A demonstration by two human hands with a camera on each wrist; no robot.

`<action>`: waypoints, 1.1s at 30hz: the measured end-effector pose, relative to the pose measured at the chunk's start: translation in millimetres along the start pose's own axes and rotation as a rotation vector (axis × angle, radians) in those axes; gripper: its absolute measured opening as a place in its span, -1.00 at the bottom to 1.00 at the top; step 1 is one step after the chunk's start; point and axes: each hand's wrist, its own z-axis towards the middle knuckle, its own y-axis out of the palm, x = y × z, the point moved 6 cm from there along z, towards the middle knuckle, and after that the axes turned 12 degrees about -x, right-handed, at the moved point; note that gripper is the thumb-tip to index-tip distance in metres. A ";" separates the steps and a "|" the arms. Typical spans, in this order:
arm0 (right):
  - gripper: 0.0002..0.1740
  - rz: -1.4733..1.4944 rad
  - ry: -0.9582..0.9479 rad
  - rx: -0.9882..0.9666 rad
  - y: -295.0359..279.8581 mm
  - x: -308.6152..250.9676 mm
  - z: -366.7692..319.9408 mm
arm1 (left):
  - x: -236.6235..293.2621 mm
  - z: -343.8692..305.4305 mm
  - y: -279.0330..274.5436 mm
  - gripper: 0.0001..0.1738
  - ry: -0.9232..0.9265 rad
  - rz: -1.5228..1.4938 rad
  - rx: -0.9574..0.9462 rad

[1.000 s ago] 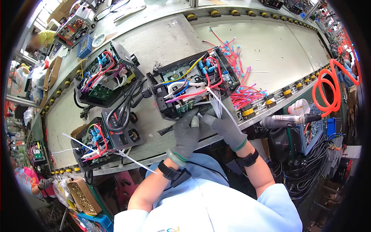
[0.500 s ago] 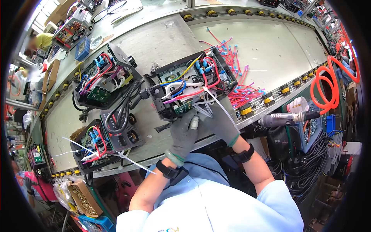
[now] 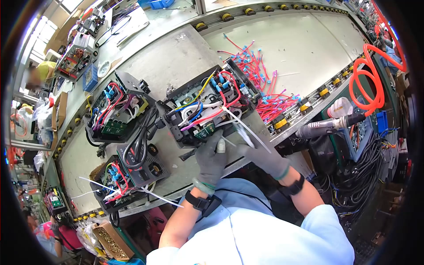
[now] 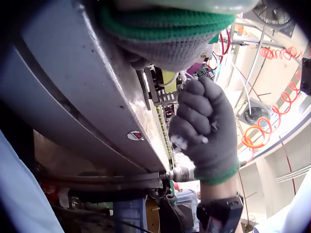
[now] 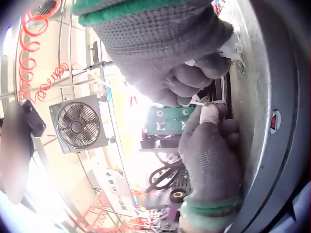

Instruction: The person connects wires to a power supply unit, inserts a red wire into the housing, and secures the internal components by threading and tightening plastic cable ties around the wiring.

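An open black device housing (image 3: 185, 128) with a green circuit board and red, blue, yellow and white wires lies before me. At its near edge my gloved left hand (image 3: 210, 161), white wrapping on its thumb, pinches a thin white cable tie (image 3: 228, 141). To its right, my gloved right hand (image 3: 267, 160) grips a bundle of white cable ties (image 3: 244, 134) in curled fingers. The thin tie spans the gap between both hands. Another long white tie (image 3: 247, 128) is looped round the housing's wires, its tail passing over the bundle. The right wrist view shows the left thumb (image 5: 209, 114) against the tie.
Two more open devices, one upper left (image 3: 117, 106) and one lower left (image 3: 115, 181), stand beside black cables (image 3: 141, 141). Red wires with blue ends (image 3: 276, 106) lie behind. A power driver (image 3: 327, 126) with an orange coiled hose (image 3: 371, 84) is at right.
My right hand has drawn back to the right, away from the left thumb, and the tie bundle has tilted. The left hand stays at the housing's near edge. The head view has turned slightly.
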 end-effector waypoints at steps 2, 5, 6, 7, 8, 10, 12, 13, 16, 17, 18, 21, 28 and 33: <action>-0.62 0.091 0.112 -0.061 -8.9 -2.7 -10.9 | -1.5 0.4 -0.4 -0.71 0.003 -0.003 -0.008; -0.60 0.214 0.210 -0.127 -0.6 2.7 5.5 | -0.2 -0.4 -0.6 -0.73 -0.020 -0.058 -0.066; -0.63 0.045 0.328 -0.080 2.1 3.4 13.8 | -1.4 -1.0 -0.3 -0.75 -0.061 -0.105 -0.093; -0.63 0.045 0.321 -0.077 6.3 22.7 19.8 | -3.1 -2.1 0.4 -0.75 -0.054 -0.102 -0.092; -0.65 -0.047 0.108 -0.020 10.5 46.4 33.0 | -6.0 -3.2 -0.1 -0.70 -0.018 -0.066 -0.066; -0.72 -0.282 0.018 0.077 1.6 14.0 32.2 | 0.6 -0.4 -6.3 -0.65 0.022 -0.026 -0.036; -0.73 -0.300 0.023 0.101 -3.8 14.3 37.1 | 12.8 -1.6 -3.0 -0.58 0.057 0.013 -0.115; -0.74 -0.317 0.035 0.127 -7.0 16.4 36.5 | 13.4 -2.9 -1.8 -0.58 0.058 0.011 -0.115; -0.74 -0.250 0.049 0.173 -6.6 22.6 33.3 | 23.3 -4.1 14.0 -0.38 0.172 0.446 -0.307; -0.73 -0.262 0.072 0.207 -7.2 23.0 32.3 | 23.1 -2.7 12.9 -0.38 0.183 0.452 -0.307; -0.69 -0.185 0.076 0.176 -7.5 25.7 29.5 | 21.7 -1.6 11.3 -0.32 0.201 0.559 -0.292; -0.63 0.164 -0.228 0.268 -14.3 -8.9 3.4 | 19.6 1.4 9.4 -0.24 0.169 0.710 -0.371; -0.61 -0.116 0.008 0.225 -26.2 9.2 -21.5 | 41.8 4.8 -4.8 -0.16 -0.030 0.682 -0.573; -0.77 0.063 -0.020 0.406 -66.9 -17.0 -63.4 | 119.9 29.0 -36.4 -0.47 0.275 0.587 -0.322</action>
